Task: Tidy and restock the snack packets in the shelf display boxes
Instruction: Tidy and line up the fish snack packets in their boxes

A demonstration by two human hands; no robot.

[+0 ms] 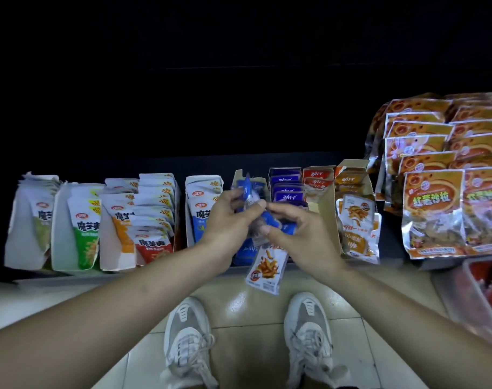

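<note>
My left hand [228, 220] is pinching, just in front of the box [238, 176], the tops of a bunch of blue packets [247, 188]. One orange packet [265, 266] is dangling below, and my right hand [298, 237] is pinching the bunch's lower ends. I'm thinking it best to be squaring the edges first, then sliding them in upright, labels forward. The box's inside is hiding behind my hands, the shelf above is lost in darkness, and the bin [480, 279] is running off the right edge.

Display boxes [79, 228] stand side by side along the shelf's [392, 242] front edge. Larger packets [432, 209] are stacked at its right end. Before the middle boxes, the left hand [228, 220] and right hand [300, 237] hold a bundle of packets [264, 265] above the floor [247, 346].
</note>
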